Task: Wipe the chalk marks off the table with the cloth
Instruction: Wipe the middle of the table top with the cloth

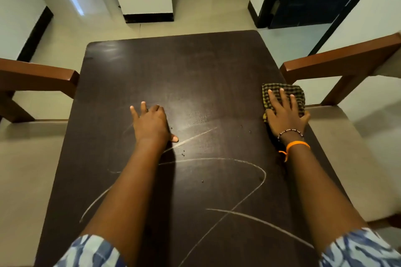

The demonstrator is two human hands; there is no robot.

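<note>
Your right hand [286, 112] lies flat on the cloth [282, 98], which sits on the table [195, 67] at its right edge, about halfway along. Your left hand [152, 123] rests on the tabletop left of the middle, well apart from the cloth. The chalk marks [238, 162] run across the near half of the table, between and under your forearms, reaching toward the near edge. A few small beads [183, 154] lie scattered on the table between your hands. One chair [39, 78] stands beside the left edge, another chair [338, 60] beside the right edge, just beyond the cloth.
</note>
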